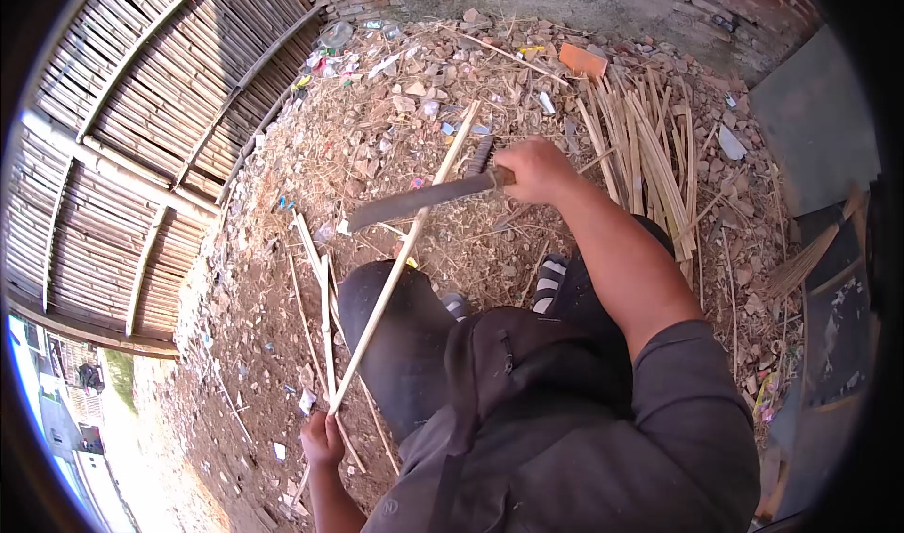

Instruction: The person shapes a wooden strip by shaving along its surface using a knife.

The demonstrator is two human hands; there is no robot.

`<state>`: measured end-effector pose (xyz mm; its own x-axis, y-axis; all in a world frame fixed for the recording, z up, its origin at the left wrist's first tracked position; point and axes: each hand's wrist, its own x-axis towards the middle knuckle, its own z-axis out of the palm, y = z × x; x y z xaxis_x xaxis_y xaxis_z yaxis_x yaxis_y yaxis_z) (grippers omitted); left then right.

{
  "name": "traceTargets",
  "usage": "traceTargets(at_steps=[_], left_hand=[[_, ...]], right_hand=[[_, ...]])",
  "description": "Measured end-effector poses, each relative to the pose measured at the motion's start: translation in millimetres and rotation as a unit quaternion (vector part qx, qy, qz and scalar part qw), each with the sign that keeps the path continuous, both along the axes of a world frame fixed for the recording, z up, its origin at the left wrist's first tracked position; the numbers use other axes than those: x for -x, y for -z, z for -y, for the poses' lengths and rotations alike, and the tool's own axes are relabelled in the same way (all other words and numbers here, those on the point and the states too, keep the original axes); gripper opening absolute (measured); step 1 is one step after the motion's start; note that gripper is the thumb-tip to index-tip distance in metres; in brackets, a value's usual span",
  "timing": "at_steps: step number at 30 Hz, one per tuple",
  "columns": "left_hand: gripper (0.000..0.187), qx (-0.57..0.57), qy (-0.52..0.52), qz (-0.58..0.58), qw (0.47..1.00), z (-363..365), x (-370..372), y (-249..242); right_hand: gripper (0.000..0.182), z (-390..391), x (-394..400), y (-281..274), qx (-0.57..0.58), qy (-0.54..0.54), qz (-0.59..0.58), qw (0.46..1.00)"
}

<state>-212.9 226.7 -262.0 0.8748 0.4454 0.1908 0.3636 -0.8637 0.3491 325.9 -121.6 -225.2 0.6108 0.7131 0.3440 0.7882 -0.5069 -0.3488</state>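
Note:
My right hand (539, 169) is closed around the handle of a machete (405, 203), its long dark blade pointing left. Low on the left, my left hand (323, 442) grips the near end of a pale bamboo strip (377, 312). The strip slants up and away past my bent knee, and the blade overlaps it in its upper half. Just beyond the strip lies a short dark ridged piece (480, 155) on the ground, close to my right fist.
Several split bamboo strips (645, 152) lie in a pile at right. More thin strips (325, 321) rest left of my knee. Rubble and litter cover the ground, with an orange tile (583, 61) at the back. A bamboo wall (141, 128) stands left, a brick wall (565, 6) behind.

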Motion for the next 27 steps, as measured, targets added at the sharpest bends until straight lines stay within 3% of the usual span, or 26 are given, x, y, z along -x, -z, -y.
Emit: traceTargets(at_steps=[2, 5, 10, 13, 16, 19, 23, 27], left_hand=[[0.044, 0.023, -0.033, -0.004, 0.999, -8, 9, 3], [0.044, 0.010, -0.037, -0.007, 0.999, -4, 13, -5], [0.042, 0.021, -0.064, -0.014, 0.998, 21, -19, -12], [0.037, 0.007, -0.055, -0.023, 0.998, 26, -32, -14], [0.033, 0.019, -0.036, -0.035, 0.999, 34, -49, -23], [0.033, 0.072, -0.039, -0.103, 0.991, 34, -50, -31], [0.032, 0.282, -0.090, -0.144, 0.944, 41, -51, -44], [0.029, 0.172, -0.070, -0.068, 0.980, 55, -66, -47]], right_hand=[[0.021, 13, -17, 0, -0.032, 0.220, -0.150, 0.963], [0.027, 23, -26, 4, -0.080, 0.360, -0.168, 0.914], [0.026, 4, -1, -5, -0.171, 0.250, -0.109, 0.947], [0.024, -4, 15, -14, -0.137, 0.088, -0.082, 0.983], [0.023, -16, 24, -15, -0.016, -0.032, 0.044, 0.998], [0.019, -19, 27, -9, 0.002, -0.073, 0.089, 0.993], [0.020, -11, 23, -9, 0.029, 0.007, -0.035, 0.999], [0.021, -15, 33, -18, 0.054, 0.004, -0.026, 0.998]])
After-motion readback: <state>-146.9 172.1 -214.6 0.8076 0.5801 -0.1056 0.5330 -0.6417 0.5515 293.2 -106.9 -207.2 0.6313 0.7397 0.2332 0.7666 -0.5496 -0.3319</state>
